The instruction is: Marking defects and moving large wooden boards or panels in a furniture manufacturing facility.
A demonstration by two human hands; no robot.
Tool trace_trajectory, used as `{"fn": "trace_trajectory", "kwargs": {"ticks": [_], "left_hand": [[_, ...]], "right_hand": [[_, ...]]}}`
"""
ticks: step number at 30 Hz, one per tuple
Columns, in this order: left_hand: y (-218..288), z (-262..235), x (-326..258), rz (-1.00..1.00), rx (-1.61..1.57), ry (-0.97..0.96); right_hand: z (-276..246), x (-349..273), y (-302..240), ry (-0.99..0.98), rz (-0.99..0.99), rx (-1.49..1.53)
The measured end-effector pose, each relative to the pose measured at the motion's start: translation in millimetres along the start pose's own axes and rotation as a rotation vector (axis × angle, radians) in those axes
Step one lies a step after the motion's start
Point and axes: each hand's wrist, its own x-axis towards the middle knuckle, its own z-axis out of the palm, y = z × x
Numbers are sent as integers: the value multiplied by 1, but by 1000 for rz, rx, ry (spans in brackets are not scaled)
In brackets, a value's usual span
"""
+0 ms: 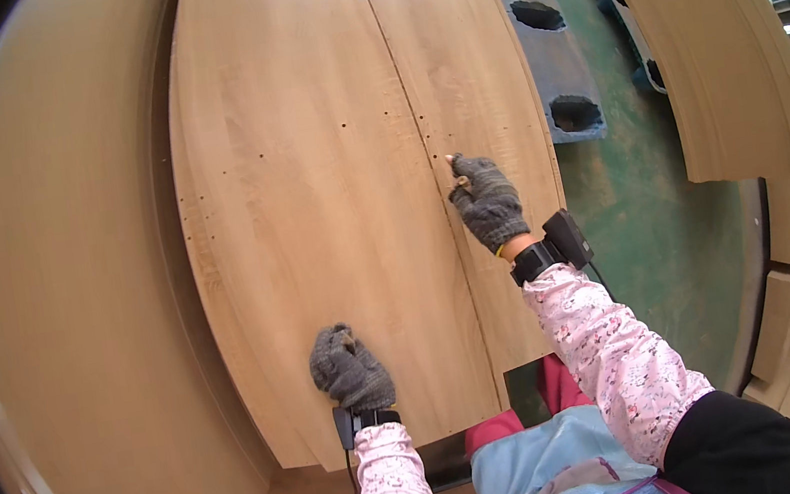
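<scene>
Two light wood-grain panels [333,235] lie flat in front of me, side by side with a narrow seam between them. Small drilled holes dot their surfaces and edges. Over the narrower right panel, beside the seam, is my right hand [490,201] in a grey knitted glove. Its fingers are curled, and a bare fingertip points at the holes by the seam. Nearer to me, my left hand [352,369], gloved alike, rests closed on the wide left panel. Whatever either hand may hold is too small or hidden to name.
A tall tan board [65,273] runs along my left. Right of the panels, a grey pallet [556,63] with dark openings lies on the green floor [657,240]. Stacked brown sheets [721,49] stand at the far right, with boards [775,325] below them.
</scene>
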Motion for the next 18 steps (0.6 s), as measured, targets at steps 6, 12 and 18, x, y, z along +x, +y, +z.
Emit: {"fn": "trace_trajectory", "kwargs": {"ticks": [6,12,18], "left_hand": [[8,-1,7,33,27,-3],[9,-3,10,48,31,-13],[8,3,7,46,8,-15]], "right_hand": [[5,27,-3,-235,38,-276],[12,36,-15,-320,64,-317],[13,34,1,-213,44,-215]]}}
